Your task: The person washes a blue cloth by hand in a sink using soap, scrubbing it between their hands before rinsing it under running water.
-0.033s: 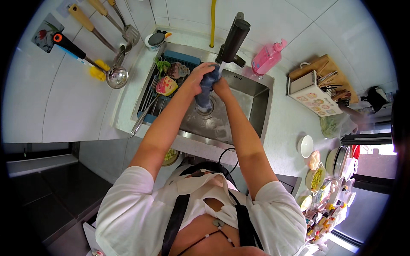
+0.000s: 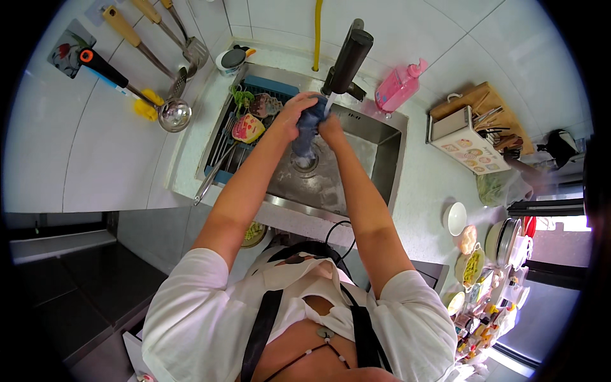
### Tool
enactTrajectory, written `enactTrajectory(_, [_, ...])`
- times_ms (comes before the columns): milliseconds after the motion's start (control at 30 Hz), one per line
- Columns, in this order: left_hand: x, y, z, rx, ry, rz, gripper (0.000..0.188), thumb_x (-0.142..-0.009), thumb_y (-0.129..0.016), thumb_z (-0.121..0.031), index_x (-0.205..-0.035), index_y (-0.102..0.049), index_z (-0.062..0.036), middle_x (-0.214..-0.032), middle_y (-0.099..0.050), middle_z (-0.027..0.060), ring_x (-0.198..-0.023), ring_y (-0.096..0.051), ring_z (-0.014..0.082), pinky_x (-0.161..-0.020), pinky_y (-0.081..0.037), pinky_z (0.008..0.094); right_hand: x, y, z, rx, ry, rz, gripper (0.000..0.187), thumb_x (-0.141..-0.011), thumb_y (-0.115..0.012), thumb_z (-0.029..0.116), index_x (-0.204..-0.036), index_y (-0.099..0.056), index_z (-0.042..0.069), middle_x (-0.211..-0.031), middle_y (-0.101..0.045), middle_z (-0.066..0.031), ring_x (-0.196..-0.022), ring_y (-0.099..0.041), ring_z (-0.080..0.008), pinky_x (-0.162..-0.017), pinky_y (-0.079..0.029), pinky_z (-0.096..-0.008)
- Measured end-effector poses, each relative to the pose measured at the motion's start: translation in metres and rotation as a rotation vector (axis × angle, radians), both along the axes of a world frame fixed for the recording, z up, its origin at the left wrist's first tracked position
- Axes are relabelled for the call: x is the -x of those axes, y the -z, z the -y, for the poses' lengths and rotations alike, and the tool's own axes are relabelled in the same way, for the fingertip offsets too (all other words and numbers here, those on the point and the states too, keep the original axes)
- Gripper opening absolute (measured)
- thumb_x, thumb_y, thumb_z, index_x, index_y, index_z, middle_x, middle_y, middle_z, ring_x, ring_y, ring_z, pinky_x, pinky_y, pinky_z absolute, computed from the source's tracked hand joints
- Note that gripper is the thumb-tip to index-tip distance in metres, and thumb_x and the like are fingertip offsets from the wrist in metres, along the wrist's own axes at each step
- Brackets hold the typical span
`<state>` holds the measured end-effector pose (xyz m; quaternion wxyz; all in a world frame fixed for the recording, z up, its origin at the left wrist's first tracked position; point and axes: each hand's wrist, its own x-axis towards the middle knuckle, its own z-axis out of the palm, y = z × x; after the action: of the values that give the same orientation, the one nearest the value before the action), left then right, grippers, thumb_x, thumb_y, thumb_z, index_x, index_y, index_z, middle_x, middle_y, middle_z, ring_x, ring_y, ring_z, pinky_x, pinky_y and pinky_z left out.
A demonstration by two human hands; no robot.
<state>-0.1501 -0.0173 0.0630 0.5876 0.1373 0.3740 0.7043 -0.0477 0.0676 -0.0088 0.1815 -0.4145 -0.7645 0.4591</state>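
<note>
Blue-grey cloth (image 2: pixel 309 121): bunched between the two hands, over the sink (image 2: pixel 328 191); its lower end points to six o'clock, toward the round drain (image 2: pixel 305 169).
Left hand (image 2: pixel 293 113): grasping the cloth from its nine o'clock side; fingers bent over its upper part.
Right hand (image 2: pixel 330 128): closed on the cloth's three o'clock edge; its fingertips are hidden.
Dark tap (image 2: pixel 352 58): at one o'clock from the cloth; a thin stream of water (image 2: pixel 329 104) runs down beside the hands, at the cloth's upper end.
Blue rack (image 2: pixel 270 84): at nine to ten o'clock from the cloth, along the sink's left side; it bears a pink-and-yellow sponge (image 2: pixel 248 128), a brownish patterned sponge (image 2: pixel 265 106) and a green sprig (image 2: pixel 241 97).
Pink pump bottle (image 2: pixel 396 89): at two o'clock from the cloth, on the counter (image 2: pixel 417 191) behind the sink's corner.
Utensil holder (image 2: pixel 468 141): at three o'clock, farther right; white, with a wooden board (image 2: pixel 507 105) behind it.
White bowl (image 2: pixel 455 218): at four o'clock, on the counter.
Left wall: at nine o'clock hangs a metal ladle (image 2: pixel 174 114); a yellow scrubber (image 2: pixel 145 109) is just beside it.
</note>
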Motion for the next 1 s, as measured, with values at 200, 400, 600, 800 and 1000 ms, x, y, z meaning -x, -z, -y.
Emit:
enactTrajectory(200, [0.026,0.042,0.004,0.158,-0.135,-0.243,0.020,-0.079,-0.055,-0.013,-0.098,-0.055,-0.0094,-0.087,-0.057,0.0043,-0.077,-0.055,0.0144,-0.064,-0.046,0.0291,-0.019,-0.052,0.009,0.109,0.068,-0.293,0.037,-0.066,-0.052,0.001,-0.103,-0.053,0.005,-0.072,-0.054,-0.0038,-0.060,-0.047,-0.0112,-0.054,-0.039,-0.0245])
enactTrajectory(400, [-0.014,0.051,0.012,0.246,-0.056,0.028,0.042,-0.080,-0.051,-0.044,-0.113,-0.047,-0.0172,-0.107,-0.052,0.0016,-0.101,-0.048,0.0189,-0.084,-0.037,0.0416,-0.032,-0.065,0.011,0.320,0.123,-0.424,0.039,-0.070,-0.052,0.001,-0.109,-0.051,0.010,-0.082,-0.054,0.0012,-0.068,-0.050,-0.0079,-0.058,-0.042,-0.0225])
enactTrajectory(600, [-0.023,0.064,0.008,-0.001,0.148,0.415,0.046,-0.082,-0.048,-0.044,-0.112,-0.048,-0.0094,-0.108,-0.054,0.0087,-0.096,-0.054,0.0251,-0.081,-0.043,0.0437,-0.062,-0.074,0.002,0.593,0.002,-0.511,0.031,-0.080,-0.054,0.016,-0.111,-0.051,0.009,-0.096,-0.053,0.0008,-0.078,-0.051,-0.0087,-0.064,-0.046,-0.0259])
enactTrajectory(800, [-0.026,0.054,-0.004,0.101,-0.052,0.310,0.027,-0.081,-0.054,-0.024,-0.103,-0.050,-0.0082,-0.096,-0.057,0.0102,-0.086,-0.058,0.0251,-0.076,-0.048,0.0423,-0.080,-0.016,-0.063,0.309,0.212,-0.120,0.030,-0.084,-0.050,0.031,-0.098,-0.055,0.005,-0.086,-0.057,-0.0022,-0.070,-0.056,-0.0122,-0.060,-0.046,-0.0276])
enactTrajectory(1000, [-0.027,0.048,0.000,0.121,-0.045,0.274,0.022,-0.081,-0.055,-0.019,-0.100,-0.049,-0.0097,-0.094,-0.057,0.0091,-0.084,-0.058,0.0240,-0.071,-0.050,0.0424,-0.054,0.004,-0.102,-0.302,0.149,0.171,0.033,-0.083,-0.049,0.032,-0.080,-0.058,0.000,-0.062,-0.059,-0.0085,-0.049,-0.058,-0.0157,-0.052,-0.047,-0.0288])
